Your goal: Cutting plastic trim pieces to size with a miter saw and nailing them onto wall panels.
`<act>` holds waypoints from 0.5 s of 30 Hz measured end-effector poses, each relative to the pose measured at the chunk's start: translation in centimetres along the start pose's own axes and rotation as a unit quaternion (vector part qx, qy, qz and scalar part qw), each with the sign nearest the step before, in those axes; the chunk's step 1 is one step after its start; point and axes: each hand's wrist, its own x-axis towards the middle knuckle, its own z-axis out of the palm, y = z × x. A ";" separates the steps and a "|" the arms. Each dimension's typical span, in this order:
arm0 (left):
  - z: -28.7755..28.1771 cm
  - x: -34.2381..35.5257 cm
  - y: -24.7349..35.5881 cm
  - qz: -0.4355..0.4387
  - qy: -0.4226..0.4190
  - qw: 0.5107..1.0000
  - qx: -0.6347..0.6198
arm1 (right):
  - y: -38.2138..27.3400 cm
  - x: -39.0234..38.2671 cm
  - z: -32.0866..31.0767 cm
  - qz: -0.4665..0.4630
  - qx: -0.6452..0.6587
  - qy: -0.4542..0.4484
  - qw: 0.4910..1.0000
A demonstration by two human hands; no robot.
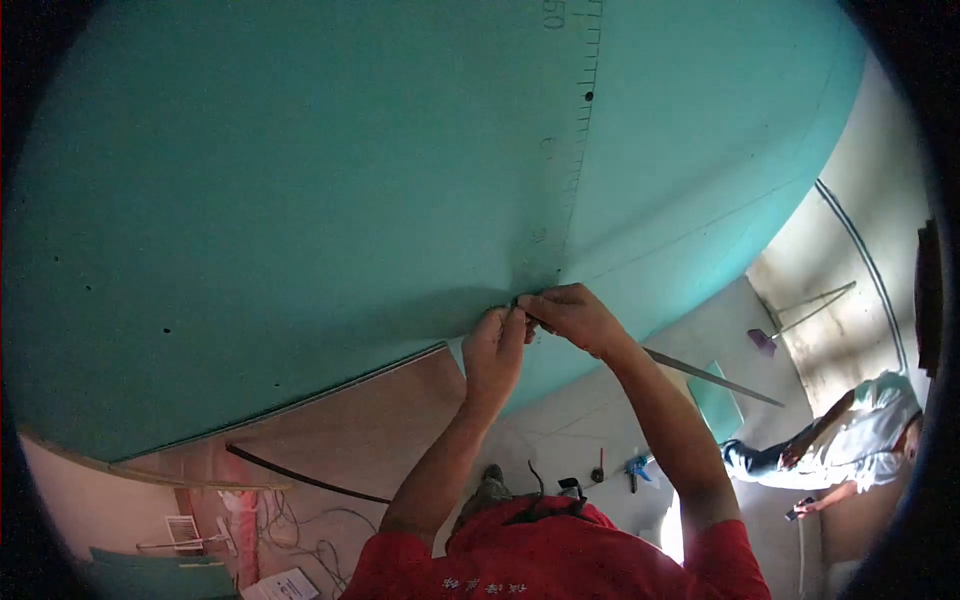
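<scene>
- I see the right hand [573, 318] pinching a tiny dark piece [517, 301] between its fingertips.
- The left hand [493, 348] curls just beside it; I cannot tell whether its fingers grip the piece too.
- The piece is near the lower edge of the large, smooth green board [350, 200].

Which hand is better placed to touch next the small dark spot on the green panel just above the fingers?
Probably the right hand: it is closer to the dark spot, while the left hand sits lower and farther left.
</scene>
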 end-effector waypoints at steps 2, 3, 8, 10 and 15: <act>1.6 -0.9 -0.6 -0.002 0.012 1.000 -0.010 | 0.2 -1.5 -0.9 -0.023 -0.013 0.003 1.000; 2.5 -1.3 -0.8 -0.001 0.017 1.000 0.000 | 0.4 -2.2 -1.5 -0.045 -0.023 0.011 0.999; 7.1 -2.0 -1.1 -0.018 0.021 0.999 0.045 | 1.5 -4.2 -5.5 -0.050 -0.077 0.036 0.995; 8.3 -2.4 -1.0 0.013 0.013 0.999 0.027 | 1.9 -4.8 -6.6 -0.069 -0.075 0.033 0.994; 8.3 -3.6 -0.2 0.041 0.017 0.997 0.061 | 1.8 -5.6 -6.3 -0.050 -0.062 0.034 0.996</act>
